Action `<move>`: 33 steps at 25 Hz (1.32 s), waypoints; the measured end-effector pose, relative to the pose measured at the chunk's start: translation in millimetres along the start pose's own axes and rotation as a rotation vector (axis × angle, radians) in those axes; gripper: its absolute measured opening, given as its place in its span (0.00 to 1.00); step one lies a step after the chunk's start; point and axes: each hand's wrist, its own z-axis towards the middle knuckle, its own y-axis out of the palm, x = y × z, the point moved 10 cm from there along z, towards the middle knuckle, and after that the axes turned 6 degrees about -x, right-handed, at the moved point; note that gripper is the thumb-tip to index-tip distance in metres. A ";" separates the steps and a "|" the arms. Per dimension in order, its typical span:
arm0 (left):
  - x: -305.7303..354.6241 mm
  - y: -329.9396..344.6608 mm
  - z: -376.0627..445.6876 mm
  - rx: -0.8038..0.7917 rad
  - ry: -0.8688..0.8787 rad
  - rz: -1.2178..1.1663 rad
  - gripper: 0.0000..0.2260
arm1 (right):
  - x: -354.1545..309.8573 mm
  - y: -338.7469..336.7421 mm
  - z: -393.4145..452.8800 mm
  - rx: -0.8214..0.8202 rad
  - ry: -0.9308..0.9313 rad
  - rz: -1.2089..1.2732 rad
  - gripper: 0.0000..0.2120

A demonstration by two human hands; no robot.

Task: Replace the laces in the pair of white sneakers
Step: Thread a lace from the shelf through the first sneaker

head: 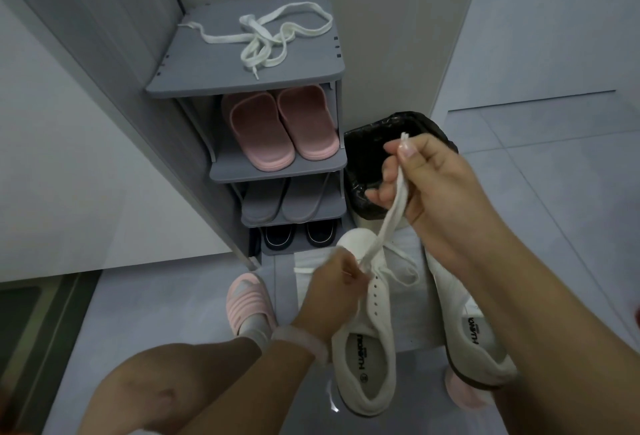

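Nearest you, your left hand (332, 282) grips the left sneaker (367, 337) at its front eyelets, fingers curled around the upper. Most eyelets on it stand bare, with a lace (391, 216) running through only the front ones. The other sneaker (464, 330) lies just beside it, partly hidden by your right forearm, so its lacing cannot be judged. Higher up, your right hand (426, 178) pinches the lace near its tip and holds it taut. Farthest off, a loose lace (273, 36) lies on top of the shoe rack (194, 78). Most of the job looks to remain.
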 end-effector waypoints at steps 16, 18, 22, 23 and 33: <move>24.8 -46.3 11.1 0.184 0.087 0.180 0.06 | 146.7 -50.4 1.7 -0.173 0.398 -0.937 0.13; 22.0 -34.8 8.1 0.096 0.108 0.346 0.05 | 146.0 -60.3 5.3 -0.089 0.387 -0.896 0.13; 5.7 36.1 -6.9 -0.397 0.234 0.609 0.23 | 151.3 -60.8 5.8 -0.058 0.380 -0.880 0.09; 0.5 41.6 -7.4 -0.414 0.215 0.640 0.23 | 150.6 -59.5 5.3 -0.056 0.371 -0.911 0.09; -6.1 48.8 -1.5 -0.478 0.055 0.496 0.16 | 39.4 -8.7 11.3 -0.078 -0.019 -0.606 0.10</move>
